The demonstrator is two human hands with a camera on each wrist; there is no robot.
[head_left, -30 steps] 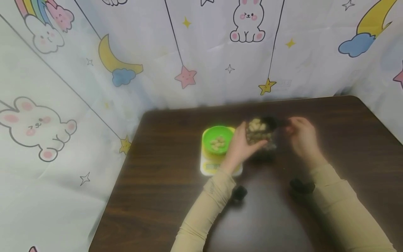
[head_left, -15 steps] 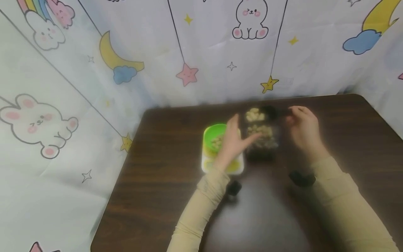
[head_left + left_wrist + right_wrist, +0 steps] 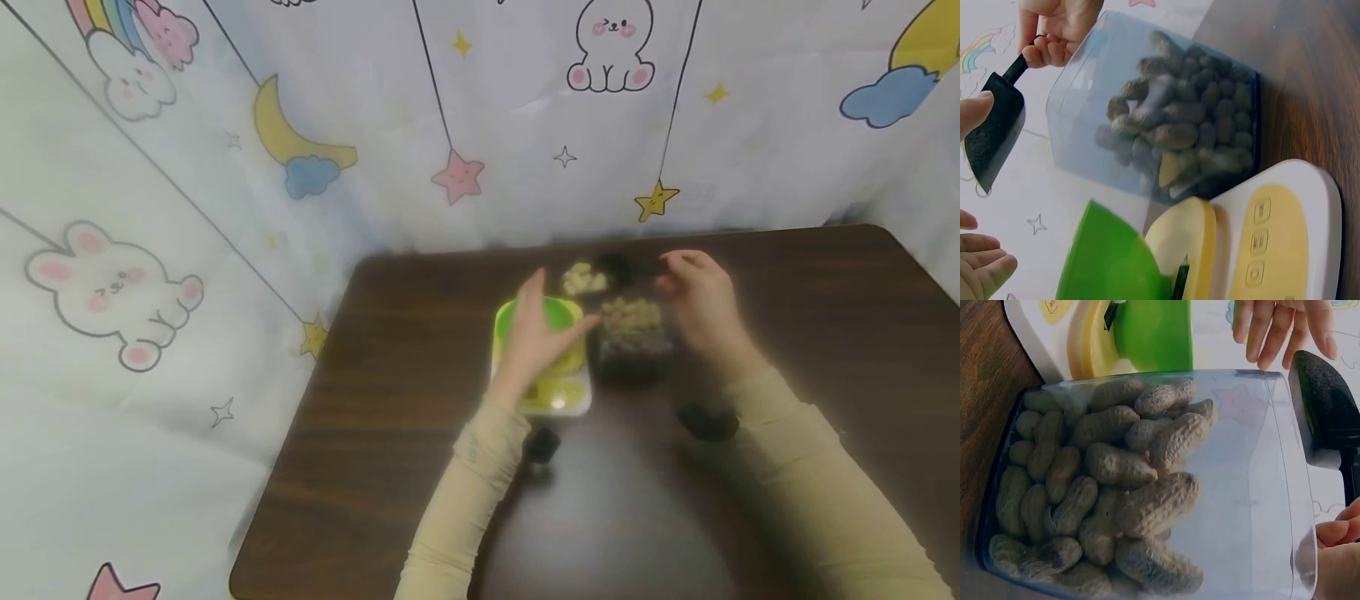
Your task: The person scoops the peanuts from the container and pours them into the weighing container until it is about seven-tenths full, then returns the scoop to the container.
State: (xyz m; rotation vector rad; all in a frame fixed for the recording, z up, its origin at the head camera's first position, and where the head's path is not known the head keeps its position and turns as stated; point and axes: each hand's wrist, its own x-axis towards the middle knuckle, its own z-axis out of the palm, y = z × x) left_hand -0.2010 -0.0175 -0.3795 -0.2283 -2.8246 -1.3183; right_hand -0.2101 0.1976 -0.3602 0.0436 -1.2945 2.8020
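My right hand [image 3: 705, 304] grips the handle of a black scoop [image 3: 997, 122] that bears several peanuts [image 3: 584, 279]. The scoop is held up above and behind a clear tub [image 3: 1241, 462] part-filled with unshelled peanuts [image 3: 1157, 500]. Fingers spread, my left hand [image 3: 534, 333] hovers over a green bowl [image 3: 1107, 259] on a yellow and white kitchen scale [image 3: 1285, 219]. It hides most of the bowl's inside and the scale's display in the head view. In the left wrist view my left thumb [image 3: 974, 112] overlaps the scoop; I cannot tell whether they touch.
Scale and tub stand side by side on a dark brown wooden table [image 3: 405, 400]. A white curtain [image 3: 390, 83] printed with rabbits, moons and stars hangs behind the table and at its left. Black wrist-worn devices [image 3: 542, 446] sit under both forearms.
The scoop with its peanuts has moved left and away from me, towards the scale. My left hand has drawn back from the scoop leftward over the bowl, fingers spread. The head view has shifted slightly.
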